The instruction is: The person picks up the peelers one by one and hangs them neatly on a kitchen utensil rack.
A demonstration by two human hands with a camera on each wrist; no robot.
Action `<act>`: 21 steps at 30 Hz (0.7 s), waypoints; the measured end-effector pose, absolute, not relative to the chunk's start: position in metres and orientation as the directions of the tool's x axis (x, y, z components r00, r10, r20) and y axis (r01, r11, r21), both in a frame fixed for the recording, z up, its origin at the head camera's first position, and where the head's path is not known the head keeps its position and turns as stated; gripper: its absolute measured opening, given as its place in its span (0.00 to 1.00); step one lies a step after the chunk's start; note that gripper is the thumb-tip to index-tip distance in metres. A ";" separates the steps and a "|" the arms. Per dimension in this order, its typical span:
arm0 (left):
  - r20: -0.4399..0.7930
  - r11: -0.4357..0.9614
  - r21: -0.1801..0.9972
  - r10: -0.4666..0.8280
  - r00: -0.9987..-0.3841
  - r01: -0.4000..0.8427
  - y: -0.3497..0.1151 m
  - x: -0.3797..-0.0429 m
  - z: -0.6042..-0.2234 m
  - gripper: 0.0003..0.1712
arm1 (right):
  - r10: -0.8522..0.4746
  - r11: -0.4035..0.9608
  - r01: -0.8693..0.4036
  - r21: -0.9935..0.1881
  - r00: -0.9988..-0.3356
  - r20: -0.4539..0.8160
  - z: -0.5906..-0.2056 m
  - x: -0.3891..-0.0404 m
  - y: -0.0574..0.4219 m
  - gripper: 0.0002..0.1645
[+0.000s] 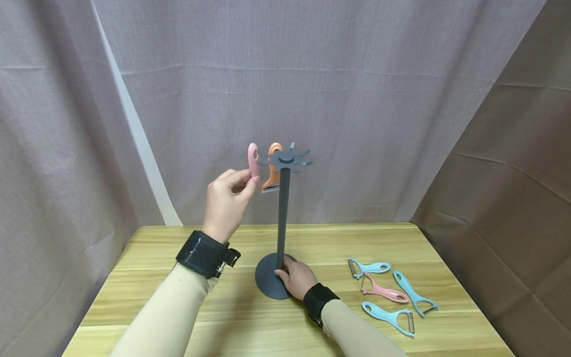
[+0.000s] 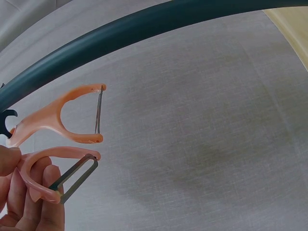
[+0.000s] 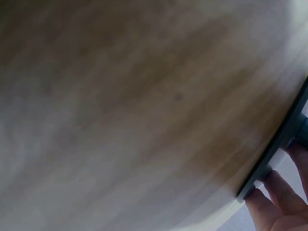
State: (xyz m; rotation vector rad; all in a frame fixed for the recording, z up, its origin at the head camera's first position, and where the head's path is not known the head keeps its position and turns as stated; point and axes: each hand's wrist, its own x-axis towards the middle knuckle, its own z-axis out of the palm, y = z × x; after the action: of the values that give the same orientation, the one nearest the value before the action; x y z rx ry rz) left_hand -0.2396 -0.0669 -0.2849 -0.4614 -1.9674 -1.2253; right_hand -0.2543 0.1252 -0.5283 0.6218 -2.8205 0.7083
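My left hand [image 1: 229, 201] pinches a pink peeler [image 1: 253, 159] between thumb and fingers, its looped handle end up beside the hooks of a dark grey stand [image 1: 283, 213]. In the left wrist view the pink peeler's blade [image 2: 79, 178] points away from my fingers. Just beyond it, an orange peeler [image 1: 273, 168] hangs by its handle from one hook, blade down. My right hand [image 1: 300, 278] holds the stand low down, thumb and fingers about the foot of the pole, fingertips on the round base [image 1: 269, 282]. The right wrist view shows these fingers along the dark base [image 3: 272, 154].
To the right on the wooden table [image 1: 214, 317] lie another pink peeler [image 1: 385, 292] and three light blue peelers, one at the back [image 1: 374, 267], one at the far right [image 1: 410, 290] and one nearer [image 1: 385, 315]. Grey curtains [image 1: 357, 99] hang behind the table.
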 end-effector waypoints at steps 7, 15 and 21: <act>0.760 0.477 0.594 -0.068 -0.646 0.648 -0.066 -0.239 -0.285 0.09 | -0.353 0.801 -0.432 -0.414 -0.900 0.256 -0.529 -0.255 0.124 0.14; 0.761 0.508 0.572 -0.036 -0.647 0.644 -0.065 -0.239 -0.287 0.09 | -0.361 0.795 -0.441 -0.416 -0.896 0.259 -0.530 -0.255 0.123 0.12; 0.760 0.509 0.573 -0.035 -0.649 0.643 -0.065 -0.239 -0.289 0.09 | -0.358 0.793 -0.437 -0.424 -0.898 0.255 -0.531 -0.256 0.122 0.12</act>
State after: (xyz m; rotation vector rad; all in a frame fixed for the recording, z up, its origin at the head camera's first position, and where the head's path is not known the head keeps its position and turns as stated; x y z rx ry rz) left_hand -0.2388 -0.0654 -0.2886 -0.4962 -2.0126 -1.1699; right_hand -0.2561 0.1220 -0.5315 0.6296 -2.8200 0.7263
